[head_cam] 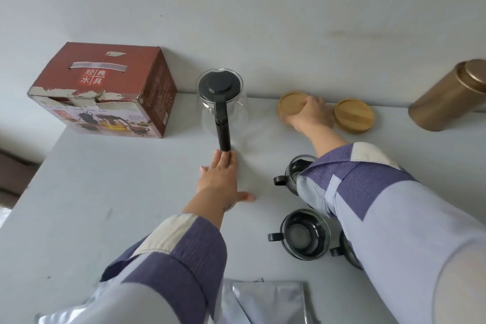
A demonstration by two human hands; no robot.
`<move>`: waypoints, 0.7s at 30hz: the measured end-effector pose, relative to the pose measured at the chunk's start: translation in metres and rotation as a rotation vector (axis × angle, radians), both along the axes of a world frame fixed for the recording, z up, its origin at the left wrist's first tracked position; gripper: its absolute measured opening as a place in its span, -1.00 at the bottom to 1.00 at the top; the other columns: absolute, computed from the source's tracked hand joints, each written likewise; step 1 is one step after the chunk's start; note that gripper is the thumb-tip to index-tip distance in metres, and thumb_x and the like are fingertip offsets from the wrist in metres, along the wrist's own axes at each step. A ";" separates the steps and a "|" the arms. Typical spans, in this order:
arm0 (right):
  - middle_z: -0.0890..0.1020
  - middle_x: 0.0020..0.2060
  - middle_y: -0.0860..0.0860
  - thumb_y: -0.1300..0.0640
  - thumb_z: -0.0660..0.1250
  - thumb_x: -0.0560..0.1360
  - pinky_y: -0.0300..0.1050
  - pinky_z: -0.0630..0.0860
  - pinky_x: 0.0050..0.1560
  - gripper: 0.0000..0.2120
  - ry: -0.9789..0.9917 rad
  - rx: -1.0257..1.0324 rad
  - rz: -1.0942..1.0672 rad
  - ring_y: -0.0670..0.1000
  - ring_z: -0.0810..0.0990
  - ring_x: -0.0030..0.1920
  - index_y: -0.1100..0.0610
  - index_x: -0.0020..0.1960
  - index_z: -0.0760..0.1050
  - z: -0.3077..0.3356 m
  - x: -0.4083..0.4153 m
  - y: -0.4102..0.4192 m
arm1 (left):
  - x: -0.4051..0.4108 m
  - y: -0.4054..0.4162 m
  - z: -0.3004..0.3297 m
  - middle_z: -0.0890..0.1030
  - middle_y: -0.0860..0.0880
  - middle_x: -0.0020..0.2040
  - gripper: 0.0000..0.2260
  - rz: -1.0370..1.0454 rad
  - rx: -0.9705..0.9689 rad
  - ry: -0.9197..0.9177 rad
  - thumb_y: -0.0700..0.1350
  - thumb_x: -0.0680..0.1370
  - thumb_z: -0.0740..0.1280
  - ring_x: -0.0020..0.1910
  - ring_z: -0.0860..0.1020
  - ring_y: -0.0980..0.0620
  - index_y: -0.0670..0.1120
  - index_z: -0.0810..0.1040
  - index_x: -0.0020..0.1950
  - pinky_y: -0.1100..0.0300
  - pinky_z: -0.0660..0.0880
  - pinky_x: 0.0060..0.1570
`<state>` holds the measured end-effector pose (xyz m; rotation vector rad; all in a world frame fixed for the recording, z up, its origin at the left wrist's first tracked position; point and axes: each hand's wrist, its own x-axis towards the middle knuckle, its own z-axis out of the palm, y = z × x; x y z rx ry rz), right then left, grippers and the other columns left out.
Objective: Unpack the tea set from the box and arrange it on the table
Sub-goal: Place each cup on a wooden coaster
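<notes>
A glass teapot [223,102] with a black lid and long black handle stands at the back of the white table [118,192]. My left hand [223,179] lies flat on the table, its fingertips touching the end of the handle. My right hand [310,116] grips a round wooden coaster [290,104] near the wall. A second wooden coaster [353,116] lies just to its right. Two glass cups with black handles [302,234] [292,173] stand under my right arm, and a third is mostly hidden by the sleeve. The red tea set box [105,89] sits closed at the back left.
A gold metal tin [449,97] stands at the back right by the wall. Silver foil pouches [268,302] lie at the table's near edge. The table's left edge runs down from the box.
</notes>
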<state>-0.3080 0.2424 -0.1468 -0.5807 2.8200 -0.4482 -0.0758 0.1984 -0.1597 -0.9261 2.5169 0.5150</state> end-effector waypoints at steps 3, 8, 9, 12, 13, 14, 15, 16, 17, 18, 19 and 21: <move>0.49 0.25 0.09 -0.34 0.38 0.24 0.00 0.34 0.27 -0.22 0.056 0.012 0.009 0.18 0.34 0.31 0.10 0.30 0.39 0.005 0.002 0.005 | 0.001 0.000 0.000 -0.25 -0.03 0.56 0.04 -0.001 0.002 0.002 0.27 0.41 0.35 0.53 -0.27 -0.04 -0.14 -0.27 0.54 -0.13 -0.06 0.49; 0.51 0.20 0.04 -0.33 0.37 0.23 -0.03 0.39 0.28 -0.14 -0.251 -0.095 -0.023 0.10 0.43 0.28 0.10 0.38 0.26 0.026 0.008 0.025 | -0.001 0.001 0.002 -0.25 -0.04 0.56 0.04 -0.005 0.001 -0.012 0.27 0.41 0.35 0.53 -0.26 -0.05 -0.15 -0.29 0.53 -0.16 -0.04 0.48; 0.51 0.17 0.01 -0.29 0.39 0.27 -0.10 0.39 0.24 -0.16 -0.314 -0.109 -0.008 0.06 0.46 0.21 0.12 0.39 0.25 0.031 0.010 0.031 | -0.001 0.001 0.002 -0.25 -0.04 0.56 0.04 -0.004 0.000 -0.013 0.27 0.41 0.35 0.53 -0.26 -0.05 -0.15 -0.29 0.53 -0.16 -0.04 0.48; 0.48 0.05 0.01 -0.18 0.43 0.34 -0.17 0.36 -0.02 -0.39 -0.391 -0.078 0.061 0.03 0.48 0.05 0.11 0.26 0.40 0.042 0.017 0.047 | -0.001 0.001 0.002 -0.23 -0.05 0.56 0.04 -0.003 0.001 -0.005 0.26 0.41 0.36 0.53 -0.25 -0.06 -0.16 -0.28 0.53 -0.18 -0.03 0.48; 0.50 0.00 0.01 -0.19 0.43 0.32 -0.16 0.36 -0.11 -0.50 -0.387 -0.034 0.083 0.05 0.49 -0.01 0.08 0.12 0.46 0.042 0.019 0.049 | -0.001 0.001 0.003 -0.22 -0.05 0.56 0.04 -0.002 0.002 -0.003 0.26 0.42 0.36 0.53 -0.25 -0.07 -0.16 -0.28 0.54 -0.18 -0.03 0.48; 0.53 -0.04 0.01 -0.22 0.42 0.29 -0.15 0.36 -0.17 -0.56 -0.374 0.015 0.101 0.07 0.51 -0.05 0.07 -0.01 0.49 0.044 0.022 0.051 | -0.001 0.001 0.003 -0.22 -0.05 0.56 0.04 -0.002 0.003 -0.002 0.25 0.42 0.36 0.53 -0.25 -0.07 -0.16 -0.28 0.54 -0.18 -0.03 0.48; 0.57 -0.03 0.03 -0.25 0.40 0.26 -0.15 0.39 -0.17 -0.53 -0.357 0.062 0.110 0.08 0.55 -0.04 0.08 -0.04 0.50 0.043 0.024 0.051 | -0.001 0.001 0.003 -0.22 -0.05 0.56 0.04 -0.003 0.002 -0.001 0.25 0.42 0.36 0.53 -0.25 -0.07 -0.16 -0.28 0.54 -0.18 -0.03 0.48; 0.60 0.01 0.05 -0.28 0.38 0.23 -0.15 0.43 -0.10 -0.47 -0.335 0.103 0.113 0.10 0.58 0.01 0.10 0.01 0.52 0.042 0.028 0.050 | 0.000 0.002 0.003 -0.21 -0.05 0.56 0.04 -0.005 0.000 0.000 0.25 0.42 0.36 0.53 -0.25 -0.07 -0.16 -0.28 0.54 -0.18 -0.03 0.48; 0.60 0.06 0.05 -0.30 0.36 0.20 -0.14 0.47 0.00 -0.39 -0.316 0.136 0.101 0.12 0.57 0.08 0.10 0.08 0.52 0.041 0.032 0.049 | 0.000 0.002 0.003 -0.21 -0.05 0.56 0.04 -0.006 -0.002 0.004 0.25 0.42 0.36 0.53 -0.25 -0.07 -0.16 -0.27 0.54 -0.18 -0.03 0.48; 0.60 0.10 0.06 -0.31 0.34 0.17 -0.10 0.48 0.11 -0.33 -0.302 0.159 0.091 0.14 0.55 0.13 0.09 0.13 0.50 0.039 0.035 0.046 | 0.000 0.002 0.003 -0.20 -0.06 0.57 0.04 -0.006 -0.005 0.008 0.25 0.42 0.36 0.53 -0.25 -0.07 -0.16 -0.27 0.54 -0.18 -0.03 0.48; 0.58 0.12 0.06 -0.31 0.32 0.13 -0.04 0.47 0.18 -0.29 -0.290 0.185 0.079 0.16 0.53 0.17 0.07 0.16 0.48 0.038 0.039 0.043 | 0.000 0.002 0.003 -0.20 -0.06 0.57 0.04 -0.007 -0.005 0.010 0.25 0.42 0.36 0.53 -0.25 -0.07 -0.17 -0.27 0.54 -0.18 -0.03 0.47; 0.56 0.17 0.07 -0.29 0.28 0.10 -0.01 0.43 0.22 -0.25 -0.261 0.246 0.066 0.20 0.48 0.23 0.04 0.21 0.43 0.037 0.045 0.037 | 0.000 0.001 0.003 -0.21 -0.06 0.56 0.04 -0.012 -0.006 0.003 0.26 0.42 0.35 0.53 -0.25 -0.07 -0.17 -0.28 0.54 -0.17 -0.03 0.47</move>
